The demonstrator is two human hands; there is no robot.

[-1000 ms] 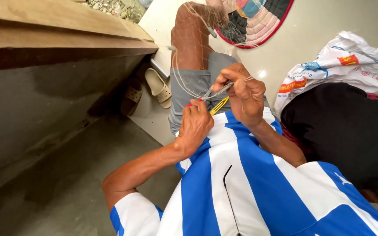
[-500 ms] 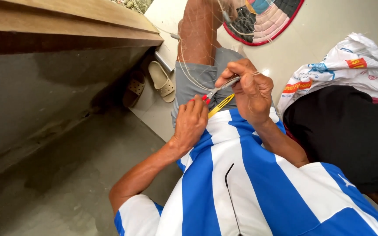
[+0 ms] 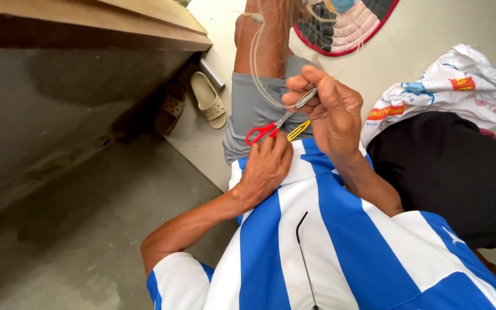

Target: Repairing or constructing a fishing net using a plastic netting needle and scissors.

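Small scissors with red handles [image 3: 262, 132] lie over my lap against the grey shorts [image 3: 248, 109]. My left hand [image 3: 265, 169] rests on my striped shirt with its fingertips on the red handles. My right hand [image 3: 331, 112] is closed around the metal blade end and a thin pale cord [image 3: 255, 63] that loops up over my bare knee. A short yellow piece [image 3: 298, 130] sticks out just below the right hand, beside the handles. What it is cannot be told.
A wooden bench [image 3: 87, 26] stands at the upper left above a grey concrete step. A pale sandal [image 3: 209, 100], a brown one [image 3: 170, 106] and a metal tube [image 3: 210, 73] lie beside my leg. A round patchwork mat [image 3: 345, 26], a white printed sack [image 3: 449, 92] and black cloth [image 3: 449, 172] lie at the right.
The view has drawn in closer to my hands. Both hands stay together at my lap, and the red handles now show more plainly above my left fingers.
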